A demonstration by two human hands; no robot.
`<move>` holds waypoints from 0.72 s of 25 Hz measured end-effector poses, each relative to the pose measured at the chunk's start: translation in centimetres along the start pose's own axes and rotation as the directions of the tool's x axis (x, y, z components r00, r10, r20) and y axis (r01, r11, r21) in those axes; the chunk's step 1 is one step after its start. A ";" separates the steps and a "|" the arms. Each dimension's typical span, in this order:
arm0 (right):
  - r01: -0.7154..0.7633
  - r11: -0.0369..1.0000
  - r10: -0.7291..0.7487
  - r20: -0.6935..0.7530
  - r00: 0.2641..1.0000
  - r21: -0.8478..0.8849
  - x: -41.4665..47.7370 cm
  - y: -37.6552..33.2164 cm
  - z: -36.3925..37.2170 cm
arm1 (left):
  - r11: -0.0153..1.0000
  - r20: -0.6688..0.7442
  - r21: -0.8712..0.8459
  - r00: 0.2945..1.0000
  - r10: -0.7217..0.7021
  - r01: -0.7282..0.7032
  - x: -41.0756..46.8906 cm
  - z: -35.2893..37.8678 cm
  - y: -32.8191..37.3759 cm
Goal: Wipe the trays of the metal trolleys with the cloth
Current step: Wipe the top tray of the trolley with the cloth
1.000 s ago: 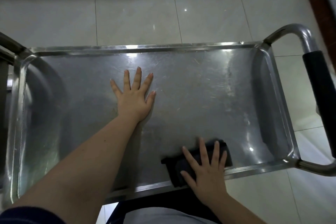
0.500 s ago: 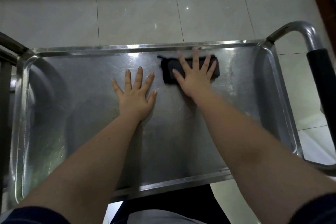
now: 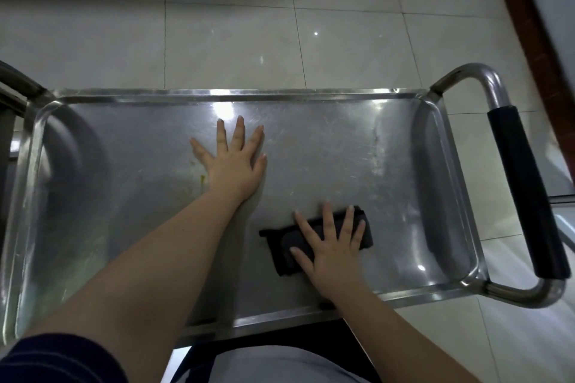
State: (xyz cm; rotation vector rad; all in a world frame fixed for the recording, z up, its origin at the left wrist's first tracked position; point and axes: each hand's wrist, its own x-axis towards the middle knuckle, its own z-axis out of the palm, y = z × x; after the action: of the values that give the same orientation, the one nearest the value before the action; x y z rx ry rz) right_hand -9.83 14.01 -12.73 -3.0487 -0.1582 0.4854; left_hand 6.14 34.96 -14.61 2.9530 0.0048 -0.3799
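Since half a second ago, the right hand (image 3: 331, 253) has been dragging the cloth (image 3: 280, 246) from the tray's (image 3: 404, 196) far rim back to its near right part. In the head view, its grip is lying wide, fingers spread flat on the cloth to press it down for wiping. The left hand (image 3: 235, 165), grip equally wide and holding nothing, is pressing the tray's middle, probably steadying the trolley (image 3: 485, 78). A yellow speck (image 3: 203, 178) is sitting just beside it.

Navy sleeve (image 3: 56, 357), faint thin stripes, on left arm; forearms (image 3: 149, 264) bare.
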 end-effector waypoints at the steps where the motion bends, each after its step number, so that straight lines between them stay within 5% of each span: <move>1: -0.030 1.000 0.030 -0.025 0.999 -0.004 2.2 0.6 -0.7 | 1.000 0.010 -0.009 1.000 -0.016 0.016 0.2 0.1 0.6; 8: -0.215 0.975 0.213 0.040 0.976 0.055 24.6 3.8 -7.2 | 0.997 -0.044 0.005 0.996 -0.073 0.074 0.3 1.5 1.2; 14: -0.030 0.999 0.031 0.027 0.999 -0.033 24.7 5.9 -7.8 | 0.997 -0.068 -0.035 0.995 -0.072 0.069 0.2 1.3 1.4; 18: -0.388 0.922 0.388 -0.007 0.921 0.009 22.5 19.0 -8.7 | 0.997 -0.092 -0.038 0.993 -0.073 0.070 0.1 1.4 1.5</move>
State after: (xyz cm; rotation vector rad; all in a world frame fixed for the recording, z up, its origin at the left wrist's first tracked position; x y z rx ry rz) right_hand 15.97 -2.70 -12.61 -3.0747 0.4590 0.4869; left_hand 5.96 33.30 -15.72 2.9392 0.1282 -0.2480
